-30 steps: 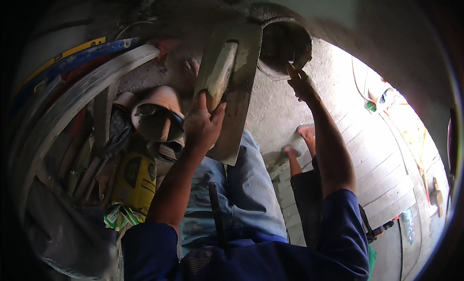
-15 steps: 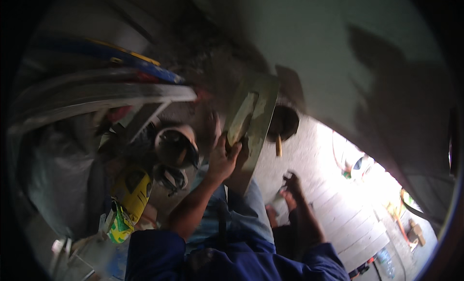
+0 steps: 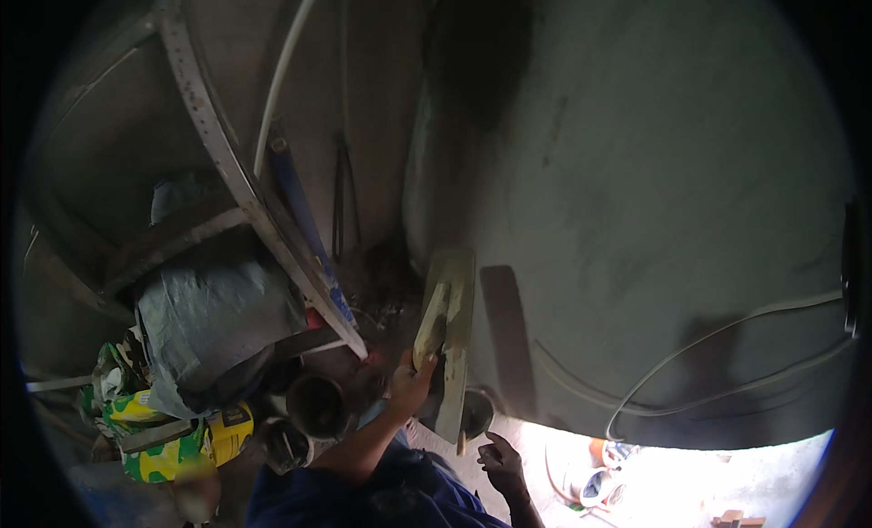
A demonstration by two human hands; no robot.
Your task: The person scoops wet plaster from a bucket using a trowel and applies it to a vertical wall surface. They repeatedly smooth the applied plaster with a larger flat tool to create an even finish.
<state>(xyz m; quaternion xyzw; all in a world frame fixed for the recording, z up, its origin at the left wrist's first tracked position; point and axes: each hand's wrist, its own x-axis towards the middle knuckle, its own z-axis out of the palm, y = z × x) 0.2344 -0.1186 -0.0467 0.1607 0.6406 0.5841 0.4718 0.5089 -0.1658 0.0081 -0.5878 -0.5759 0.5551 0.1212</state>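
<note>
My left hand [image 3: 413, 388] is closed round the handle of a long rectangular plastering trowel [image 3: 460, 346]. The blade stands nearly upright in front of a smooth grey plastered wall [image 3: 636, 210] and casts a narrow shadow there; whether it touches the wall I cannot tell. Lower and to the right, my right hand [image 3: 501, 462] hangs in the air with its fingers apart and loosely bent, holding nothing that shows. Between the trowel's lower end and that hand is a dark bucket [image 3: 479, 408], with a wooden tool handle [image 3: 461, 442] at its near side.
A metal ladder-like frame [image 3: 222, 155] leans across the left, beside a blue spirit level [image 3: 295, 196]. Below it are a grey covered heap [image 3: 213, 319], yellow-green bags [image 3: 150, 437] and a bucket [image 3: 318, 406]. Pale cables [image 3: 672, 373] hang along the wall; bright floor lies lower right.
The view has tilted up, bringing in more wall and the whole frame. My left hand still grips the trowel, now more upright against the wall. My right hand stays low with fingers bent.
</note>
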